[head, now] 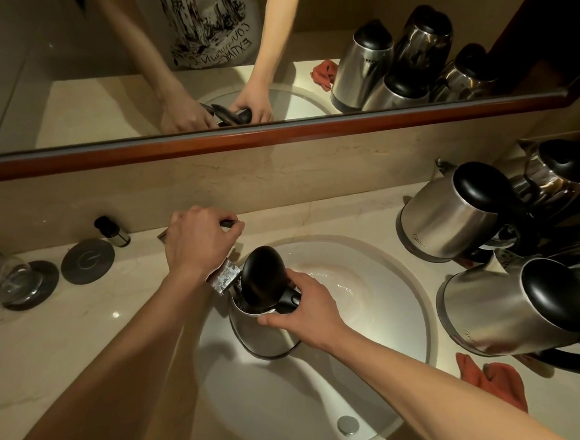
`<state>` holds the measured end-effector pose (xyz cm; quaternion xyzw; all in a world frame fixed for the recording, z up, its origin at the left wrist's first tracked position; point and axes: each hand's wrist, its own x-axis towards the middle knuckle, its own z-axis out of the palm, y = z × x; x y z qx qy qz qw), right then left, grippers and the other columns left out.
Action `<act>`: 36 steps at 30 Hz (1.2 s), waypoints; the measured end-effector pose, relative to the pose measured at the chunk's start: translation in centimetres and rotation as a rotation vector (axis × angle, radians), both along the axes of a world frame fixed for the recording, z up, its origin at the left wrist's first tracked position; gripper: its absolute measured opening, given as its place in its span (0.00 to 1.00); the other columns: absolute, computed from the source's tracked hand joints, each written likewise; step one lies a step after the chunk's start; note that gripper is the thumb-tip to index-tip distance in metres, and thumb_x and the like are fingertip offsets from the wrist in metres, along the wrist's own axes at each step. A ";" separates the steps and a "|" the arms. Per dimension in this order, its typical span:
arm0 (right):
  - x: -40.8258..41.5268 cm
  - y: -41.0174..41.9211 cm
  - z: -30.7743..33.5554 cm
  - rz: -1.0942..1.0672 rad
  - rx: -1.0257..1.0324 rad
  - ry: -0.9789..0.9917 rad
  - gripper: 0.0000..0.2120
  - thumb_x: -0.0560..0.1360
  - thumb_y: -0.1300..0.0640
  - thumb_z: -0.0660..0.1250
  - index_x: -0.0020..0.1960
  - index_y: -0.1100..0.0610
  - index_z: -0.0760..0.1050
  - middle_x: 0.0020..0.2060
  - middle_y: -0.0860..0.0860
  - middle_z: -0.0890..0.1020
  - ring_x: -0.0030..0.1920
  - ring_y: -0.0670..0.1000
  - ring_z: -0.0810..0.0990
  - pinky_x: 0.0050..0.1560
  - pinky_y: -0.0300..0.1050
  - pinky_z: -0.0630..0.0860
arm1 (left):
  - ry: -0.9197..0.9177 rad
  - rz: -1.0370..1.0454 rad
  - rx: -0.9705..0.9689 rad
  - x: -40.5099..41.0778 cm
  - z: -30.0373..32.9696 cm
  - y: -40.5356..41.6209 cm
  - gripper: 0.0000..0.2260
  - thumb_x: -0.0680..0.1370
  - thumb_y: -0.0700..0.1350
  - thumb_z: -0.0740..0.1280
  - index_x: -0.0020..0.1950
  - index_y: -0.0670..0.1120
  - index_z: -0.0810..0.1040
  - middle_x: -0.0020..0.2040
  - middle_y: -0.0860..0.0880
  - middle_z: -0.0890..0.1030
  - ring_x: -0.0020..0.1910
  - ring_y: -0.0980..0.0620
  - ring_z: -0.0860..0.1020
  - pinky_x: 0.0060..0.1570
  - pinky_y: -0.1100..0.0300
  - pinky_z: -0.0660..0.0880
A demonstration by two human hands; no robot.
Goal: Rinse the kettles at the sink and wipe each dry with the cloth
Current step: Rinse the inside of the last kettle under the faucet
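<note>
A steel kettle (261,334) with its black lid (265,276) flipped up is held over the white sink (396,296), under the tap spout (223,277). My right hand (305,306) grips the kettle's black handle at the rim. My left hand (199,241) curls over the tap lever at the back of the basin. Whether water runs, I cannot tell. An orange-red cloth (497,380) lies crumpled on the counter right of the sink.
Several more steel kettles crowd the counter at right, the nearest (505,310) and another (450,217) lying tilted. Round dark kettle bases (87,259) (26,285) and a small dark bottle (111,229) sit at left. A mirror runs along the back wall.
</note>
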<state>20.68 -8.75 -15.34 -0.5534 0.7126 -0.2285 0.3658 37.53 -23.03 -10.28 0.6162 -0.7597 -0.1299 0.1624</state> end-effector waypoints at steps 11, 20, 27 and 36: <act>0.0 0.1 0.2 -0.002 0.011 -0.004 0.36 0.64 0.42 0.83 0.69 0.42 0.74 0.52 0.35 0.75 0.55 0.43 0.73 0.52 0.43 0.71 | 0.013 -0.015 -0.005 0.0 0.3 0.1 0.11 0.79 0.56 0.67 0.51 0.53 0.87 0.47 0.47 0.86 0.52 0.43 0.79 0.58 0.49 0.68; -0.1 0.0 0.4 0.002 0.014 -0.013 0.36 0.64 0.42 0.83 0.70 0.42 0.74 0.52 0.37 0.76 0.55 0.44 0.74 0.51 0.43 0.71 | 0.011 -0.019 -0.004 -0.1 0.4 0.1 0.11 0.80 0.56 0.66 0.52 0.54 0.87 0.47 0.48 0.86 0.52 0.44 0.79 0.58 0.49 0.68; -0.2 0.0 0.2 -0.001 0.017 -0.026 0.36 0.63 0.41 0.83 0.69 0.42 0.75 0.53 0.37 0.77 0.56 0.46 0.76 0.54 0.44 0.73 | 0.011 -0.021 -0.005 -0.1 0.4 0.2 0.11 0.79 0.55 0.67 0.51 0.53 0.87 0.46 0.47 0.86 0.52 0.43 0.79 0.58 0.49 0.69; -0.3 -0.1 0.0 0.005 0.007 -0.037 0.36 0.63 0.42 0.84 0.68 0.42 0.76 0.52 0.36 0.78 0.55 0.45 0.76 0.55 0.45 0.75 | 0.008 -0.007 0.008 -0.2 0.4 0.2 0.11 0.79 0.56 0.66 0.51 0.54 0.87 0.46 0.48 0.86 0.52 0.44 0.78 0.59 0.49 0.67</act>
